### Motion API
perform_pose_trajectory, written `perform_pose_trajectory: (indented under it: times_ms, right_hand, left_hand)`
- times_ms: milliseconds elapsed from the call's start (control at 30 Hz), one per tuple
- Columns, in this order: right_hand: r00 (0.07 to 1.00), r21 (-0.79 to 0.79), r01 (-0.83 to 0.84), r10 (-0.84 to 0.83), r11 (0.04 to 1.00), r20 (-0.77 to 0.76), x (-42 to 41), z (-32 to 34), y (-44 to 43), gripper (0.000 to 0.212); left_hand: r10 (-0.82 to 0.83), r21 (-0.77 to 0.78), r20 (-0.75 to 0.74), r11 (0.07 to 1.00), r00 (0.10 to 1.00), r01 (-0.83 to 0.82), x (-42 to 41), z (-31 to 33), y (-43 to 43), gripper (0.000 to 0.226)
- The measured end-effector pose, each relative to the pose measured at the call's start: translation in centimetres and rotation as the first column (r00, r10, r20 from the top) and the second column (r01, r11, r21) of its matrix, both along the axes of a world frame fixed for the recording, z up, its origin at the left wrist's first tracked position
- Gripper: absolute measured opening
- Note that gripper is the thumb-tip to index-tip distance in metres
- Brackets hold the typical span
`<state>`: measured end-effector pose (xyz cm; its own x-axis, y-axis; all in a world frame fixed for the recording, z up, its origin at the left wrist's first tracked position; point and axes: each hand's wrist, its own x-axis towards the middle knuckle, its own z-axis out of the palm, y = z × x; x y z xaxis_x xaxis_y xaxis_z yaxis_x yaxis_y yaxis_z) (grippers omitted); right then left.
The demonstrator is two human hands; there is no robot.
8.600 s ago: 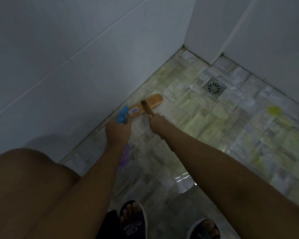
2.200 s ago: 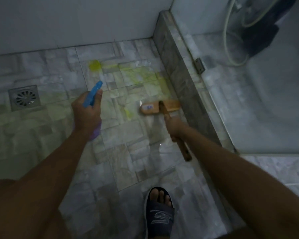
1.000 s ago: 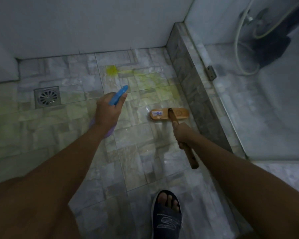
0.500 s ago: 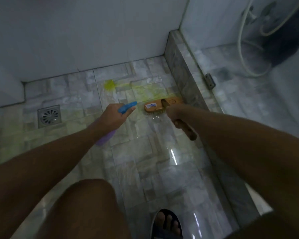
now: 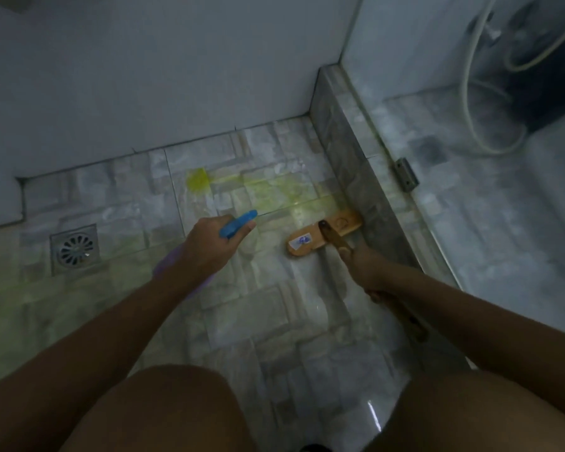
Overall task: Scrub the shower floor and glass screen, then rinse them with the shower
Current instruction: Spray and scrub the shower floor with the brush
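Knees (image 5: 163, 409), bare and bent, fill the near edge, above wet marbled floor tiles (image 5: 258, 305) that catch a streak of light. Further out, the left grip (image 5: 209, 249) is clenched round a spray bottle (image 5: 238, 223). Its blue nozzle pokes forward past the knuckles and its purple body is tucked under the wrist. The right grip (image 5: 364, 265) is wrapped round the dark wooden handle of a scrubbing brush (image 5: 320, 236), and the handle's end sticks out behind the forearm. The brush's pale wooden head lies flat on the floor, a sticker on its back, its far end touching or very nearly touching the foot of the stone kerb (image 5: 346, 151). A round-grated drain (image 5: 74, 249) sits in the tiles off to the left. Beyond the hands, a yellow blot of cleaner (image 5: 198, 181) smears rightward towards the kerb. On top of the kerb stands the glass screen (image 5: 470, 207), held by a small metal bracket (image 5: 405, 174). Through it, a pale hose (image 5: 468, 93) loops beside something dark. White wall (image 5: 144, 76) closes the back.
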<state>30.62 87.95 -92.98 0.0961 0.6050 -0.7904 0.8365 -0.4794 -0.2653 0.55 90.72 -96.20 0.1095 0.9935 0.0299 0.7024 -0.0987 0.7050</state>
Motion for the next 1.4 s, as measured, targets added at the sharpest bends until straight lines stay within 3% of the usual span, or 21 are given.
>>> perform_pose_trajectory:
  times_ms: [133,267,300,400,567,667,867,1000,1100,1200,1300,1400]
  right_hand:
    - [0.999,-0.005,0.032,-0.032,0.999,-0.011,0.2,-0.3,1.5,0.052]
    - [0.997,0.102,0.002,0.005,0.995,-0.073,-3.7,0.9,7.7,0.033]
    - [0.994,0.135,0.048,-0.033,0.990,-0.108,-5.0,0.9,9.4,0.037]
    - [0.997,0.187,-0.021,0.034,0.982,-0.068,-7.5,1.3,12.8,0.050]
    - [0.987,0.115,-0.154,0.157,0.981,-0.015,-4.7,0.6,6.6,0.050]
    - [0.990,0.044,-0.140,0.140,0.989,-0.001,-1.4,0.6,1.0,0.048]
    - [0.988,0.074,-0.153,0.152,0.985,0.013,-4.0,0.4,7.7,0.037]
    - [0.994,0.183,-0.109,0.109,0.977,0.010,-10.2,1.1,15.6,0.047]
    - [0.998,0.139,0.000,0.008,0.990,-0.058,-12.8,0.2,18.6,0.029]
    - [0.998,0.101,-0.017,0.023,0.995,-0.061,-12.6,0.3,16.6,0.013]
    - [0.989,0.110,-0.140,0.145,0.984,-0.037,-11.6,0.7,13.5,0.032]
    - [0.989,0.070,-0.145,0.146,0.987,-0.001,-11.3,1.0,11.9,0.044]
  left_hand:
    - [-0.005,0.027,0.034,1.000,0.999,0.004,-0.5,-0.3,0.5,0.065]
    - [0.084,0.039,0.134,0.995,0.987,-0.090,-1.2,-0.4,0.6,0.064]
    - [0.116,0.064,0.147,0.990,0.982,-0.126,-1.6,-0.2,0.5,0.061]
    - [0.204,0.121,0.174,0.966,0.963,-0.226,-2.7,0.3,0.1,0.052]
    - [0.274,0.129,0.208,0.944,0.939,-0.304,-5.1,0.8,0.0,0.049]
    - [0.288,0.177,0.190,0.930,0.938,-0.322,-7.1,1.1,0.1,0.049]
    - [0.264,0.224,0.184,0.927,0.947,-0.302,-7.7,0.6,-0.1,0.047]
    - [0.248,0.177,0.185,0.944,0.951,-0.280,-7.4,-0.1,0.6,0.048]
    - [0.243,0.156,0.219,0.947,0.945,-0.280,-7.9,-0.5,1.1,0.043]
    - [0.300,0.061,0.183,0.947,0.936,-0.315,-8.4,-0.7,1.4,0.038]
    - [0.289,-0.018,0.101,0.957,0.952,-0.289,-9.3,-1.0,0.7,0.038]
    - [0.302,-0.056,0.073,0.953,0.951,-0.298,-10.4,-1.1,0.4,0.040]
